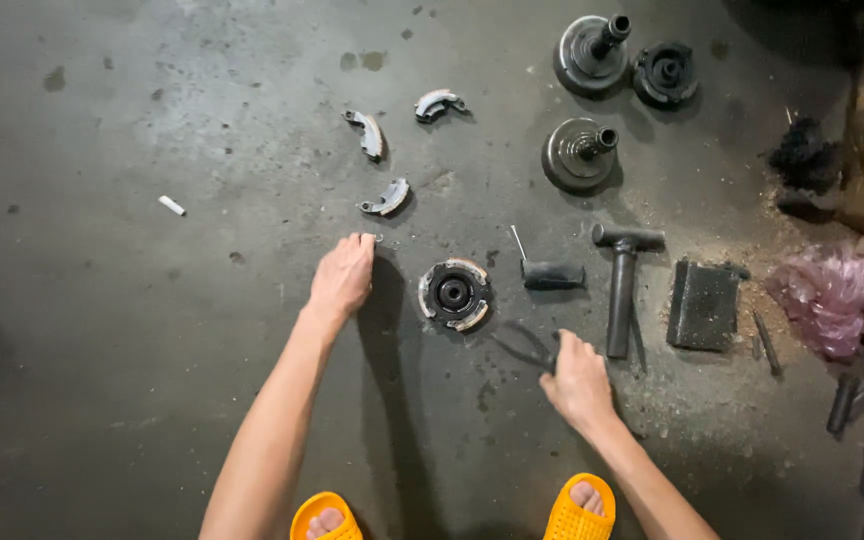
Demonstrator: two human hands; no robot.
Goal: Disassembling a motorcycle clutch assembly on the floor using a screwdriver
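On a stained concrete floor point(152, 330), seen from above, a person crouches in yellow slippers point(580, 512) with both bare arms stretched forward. Their left hand point(342, 277) reaches out with fingers curled down, fingertips touching a tiny metal piece point(376, 238) on the floor — too small to tell what it is. Their right hand point(579, 380) is closed around the handles of dark pliers point(524, 345), whose tips point toward a round clutch assembly point(454, 293) lying flat between the two hands. Beyond the left hand, three loose curved clutch shoes point(384, 198) lie well apart in a rough arc. Just beside the right hand stand a T-shaped black tool point(622, 285), a small dark-handled tool point(550, 274) and a flat black block point(703, 304). Farther off sit three round pulley parts point(580, 154) — and a pink plastic bag point(826, 296) at the right edge.
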